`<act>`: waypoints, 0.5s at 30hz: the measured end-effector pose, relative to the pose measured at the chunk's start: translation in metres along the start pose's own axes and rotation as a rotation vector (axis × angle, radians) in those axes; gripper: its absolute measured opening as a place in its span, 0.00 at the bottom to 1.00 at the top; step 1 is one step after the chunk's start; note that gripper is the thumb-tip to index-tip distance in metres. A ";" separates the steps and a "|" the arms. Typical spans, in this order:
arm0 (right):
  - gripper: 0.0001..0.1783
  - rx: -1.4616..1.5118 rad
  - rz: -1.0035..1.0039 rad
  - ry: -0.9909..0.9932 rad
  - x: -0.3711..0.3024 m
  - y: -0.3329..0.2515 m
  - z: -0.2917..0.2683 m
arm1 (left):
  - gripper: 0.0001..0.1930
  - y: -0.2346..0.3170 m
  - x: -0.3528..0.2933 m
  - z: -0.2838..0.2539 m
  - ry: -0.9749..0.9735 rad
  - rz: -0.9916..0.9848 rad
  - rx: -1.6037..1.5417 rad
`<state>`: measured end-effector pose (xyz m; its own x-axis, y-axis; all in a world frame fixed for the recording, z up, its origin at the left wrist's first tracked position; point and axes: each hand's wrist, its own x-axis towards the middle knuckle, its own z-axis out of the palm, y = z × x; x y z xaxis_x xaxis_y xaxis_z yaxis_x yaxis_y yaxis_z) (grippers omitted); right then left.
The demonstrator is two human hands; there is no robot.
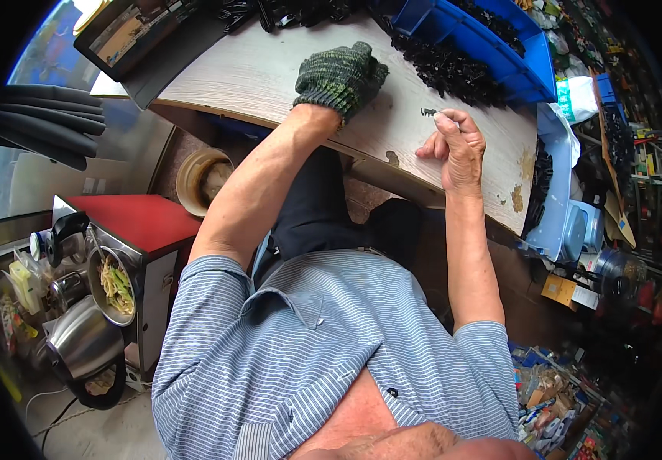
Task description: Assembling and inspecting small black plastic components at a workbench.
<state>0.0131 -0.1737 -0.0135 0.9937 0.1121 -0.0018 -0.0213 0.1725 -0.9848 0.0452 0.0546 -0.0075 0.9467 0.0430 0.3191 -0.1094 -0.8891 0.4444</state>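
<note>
My left hand (338,80), in a dark green knitted glove, is closed over the pale worktable (246,65). Its fingers curl away from view, so anything inside them is hidden. To the right, my bare right hand (457,146) pinches a small dark notched piece (428,113) between thumb and forefinger, just above the tabletop. The other fingers of that hand are bent. Beyond it lies a heap of small black parts (453,69), spread along the front of a blue plastic bin (511,73) that holds more of them.
More black parts (285,11) lie at the table's far edge. A light blue tub (551,230) stands off its right end. On the left are a red-topped cabinet (128,218), a pan of food (114,287), a steel kettle (89,337) and a bucket (189,184).
</note>
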 end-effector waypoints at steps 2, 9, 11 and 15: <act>0.09 0.010 0.003 0.007 0.000 0.000 0.000 | 0.15 0.000 -0.006 0.002 -0.021 0.006 -0.025; 0.09 0.039 0.040 0.040 0.000 -0.001 0.001 | 0.10 -0.002 -0.031 0.005 0.113 0.208 -0.065; 0.09 0.043 0.052 0.047 -0.001 -0.002 0.002 | 0.10 0.000 -0.033 0.003 0.138 0.183 -0.006; 0.09 0.094 0.055 0.037 -0.001 -0.003 0.000 | 0.09 -0.001 -0.033 0.000 0.183 0.209 0.048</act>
<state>0.0121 -0.1747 -0.0102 0.9941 0.0877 -0.0636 -0.0844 0.2585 -0.9623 0.0146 0.0543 -0.0185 0.8343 -0.0657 0.5474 -0.2779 -0.9077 0.3145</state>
